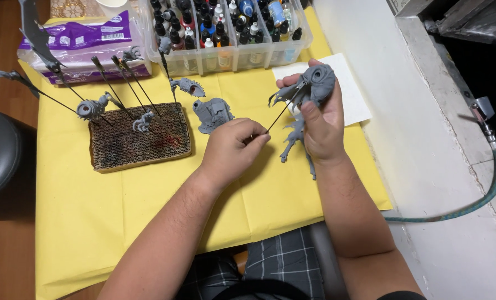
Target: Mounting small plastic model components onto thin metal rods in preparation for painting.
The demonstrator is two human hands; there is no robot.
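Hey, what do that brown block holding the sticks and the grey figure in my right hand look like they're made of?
The brown block looks like stacked corrugated cardboard: ribbed, matte, stained red. The grey figure seems to be matte primed plastic or resin, uniformly grey; which one is unclear.

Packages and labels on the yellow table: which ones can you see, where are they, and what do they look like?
Tissue pack: back left corner, soft plastic block, purple and white, small white label.
Paint bottles: back middle in clear plastic bins, small droppers, black or white caps, coloured labels.
No screens or signs.
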